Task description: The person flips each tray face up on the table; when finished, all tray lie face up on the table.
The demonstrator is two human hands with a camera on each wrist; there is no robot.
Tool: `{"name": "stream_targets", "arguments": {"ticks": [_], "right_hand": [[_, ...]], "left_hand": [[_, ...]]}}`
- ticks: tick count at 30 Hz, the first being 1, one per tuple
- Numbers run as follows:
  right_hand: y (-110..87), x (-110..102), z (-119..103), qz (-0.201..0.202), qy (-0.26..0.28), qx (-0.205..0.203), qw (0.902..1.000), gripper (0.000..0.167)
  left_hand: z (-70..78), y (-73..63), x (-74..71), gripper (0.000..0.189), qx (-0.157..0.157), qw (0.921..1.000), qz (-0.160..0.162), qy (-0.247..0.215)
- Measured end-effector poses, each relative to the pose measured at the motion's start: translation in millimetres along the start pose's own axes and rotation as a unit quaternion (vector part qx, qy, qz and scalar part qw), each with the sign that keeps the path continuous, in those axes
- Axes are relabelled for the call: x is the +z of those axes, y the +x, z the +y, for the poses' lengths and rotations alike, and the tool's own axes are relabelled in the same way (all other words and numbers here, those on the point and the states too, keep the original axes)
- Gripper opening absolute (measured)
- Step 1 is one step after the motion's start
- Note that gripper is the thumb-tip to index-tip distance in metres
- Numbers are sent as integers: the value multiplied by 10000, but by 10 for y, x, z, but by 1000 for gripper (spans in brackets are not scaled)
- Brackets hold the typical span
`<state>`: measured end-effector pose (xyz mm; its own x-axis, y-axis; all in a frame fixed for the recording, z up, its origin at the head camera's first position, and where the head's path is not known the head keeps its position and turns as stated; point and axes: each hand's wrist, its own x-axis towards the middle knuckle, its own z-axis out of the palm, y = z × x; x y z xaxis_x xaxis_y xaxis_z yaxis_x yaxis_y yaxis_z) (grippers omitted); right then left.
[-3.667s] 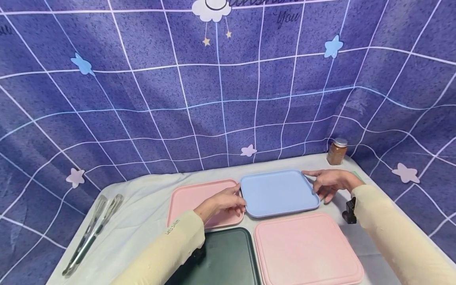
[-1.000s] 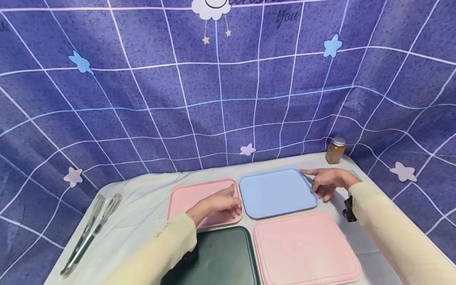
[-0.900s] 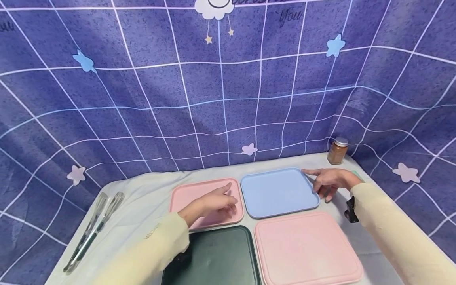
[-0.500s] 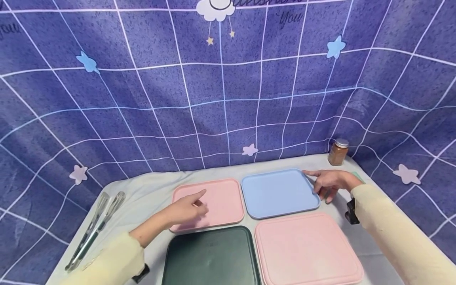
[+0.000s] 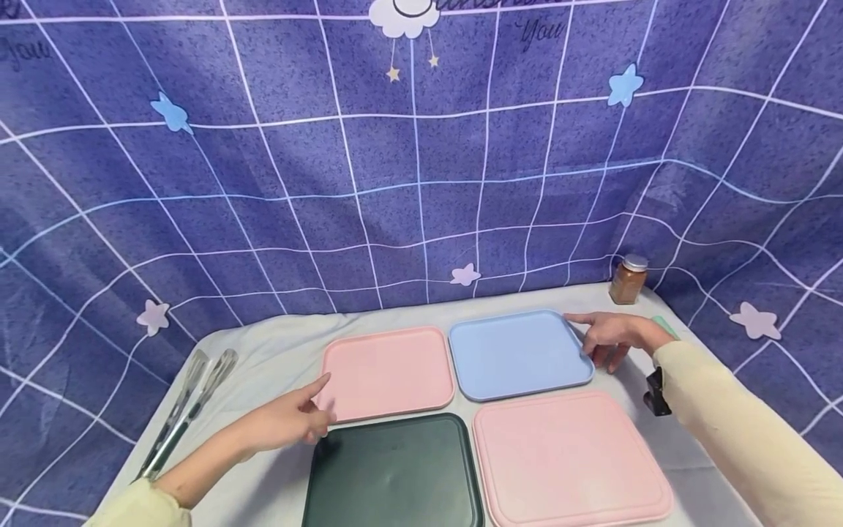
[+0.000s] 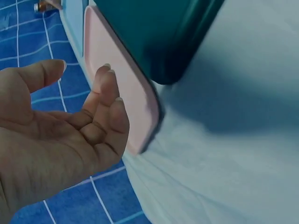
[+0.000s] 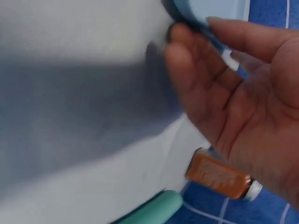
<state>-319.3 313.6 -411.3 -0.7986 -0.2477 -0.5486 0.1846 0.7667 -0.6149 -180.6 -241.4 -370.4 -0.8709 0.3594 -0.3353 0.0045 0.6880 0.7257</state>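
Note:
My right hand (image 5: pixel 609 340) stays at the right edge of a light blue rectangular tray (image 5: pixel 516 355), thumb at the far corner and bent fingers against the side. In the right wrist view its thumb overlaps the blue tray's rim (image 7: pixel 217 7). My left hand (image 5: pixel 283 424) holds nothing. Thumb extended and fingers loosely bent, it hovers by the left end of a pink tray (image 5: pixel 388 369). The left wrist view shows its palm and fingers (image 6: pixel 114 123) beside that pink tray (image 6: pixel 135 107).
In front lie a dark green tray (image 5: pixel 395 468) and a larger pink tray (image 5: pixel 573 461). Metal tongs (image 5: pixel 191 402) lie at the left. A brown-filled jar (image 5: pixel 628 282) stands at the back right, with a green object (image 7: pixel 156 210) near it. A purple patterned cloth (image 5: pixel 421 146) hangs behind the table.
My left hand has come off the blue tray's left edge and moved left across the pink tray to its left end. The right hand and the blue tray have stayed in place.

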Motion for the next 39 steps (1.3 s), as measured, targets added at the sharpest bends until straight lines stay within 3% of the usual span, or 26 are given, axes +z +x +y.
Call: {"name": "stream_targets", "arguments": {"ticks": [6, 9, 12, 15, 18, 22, 26, 29, 36, 39], "right_hand": [[-348, 37, -290, 248, -1286, -262, 9910, 90], [-542, 217, -527, 135, -1702, -303, 9848, 85], [-693, 464, -740, -138, -1781, -472, 9828, 82], [-797, 747, -910, -471, -1257, -743, 9882, 80], [-865, 1068, -1032, -917, -351, -930, 9908, 79], [-900, 1498, -1140, -1540, 655, -1175, 9789, 85], [-887, 1829, -1214, -1882, 1233, -1183, 9672, 95], [-873, 1978, -1255, -1911, 1393, -981, 9667, 100], [-830, 2152, -1293, -1565, 1347, -625, 9765, 105], [-813, 2177, -1304, -1526, 1406, -613, 9763, 95]], "left_hand": [[-215, -145, -6, 89, -209, 9997, -111, 28], [-348, -229, 16, 90, -284, 9992, -276, -98], [-450, -297, 33, 91, -326, 9979, -502, -245], [-510, -338, 49, 91, -253, 9971, -652, -316], [-550, -357, 71, 91, -108, 9966, -737, -362], [-602, -373, 106, 93, -162, 9941, -948, -507], [-652, -382, 150, 95, -374, 9885, -1258, -751], [-692, -384, 186, 95, -347, 9833, -1525, -928], [-761, -373, 218, 92, 44, 9684, -2101, -1343], [-770, -382, 218, 92, 72, 9650, -2204, -1418]]}}
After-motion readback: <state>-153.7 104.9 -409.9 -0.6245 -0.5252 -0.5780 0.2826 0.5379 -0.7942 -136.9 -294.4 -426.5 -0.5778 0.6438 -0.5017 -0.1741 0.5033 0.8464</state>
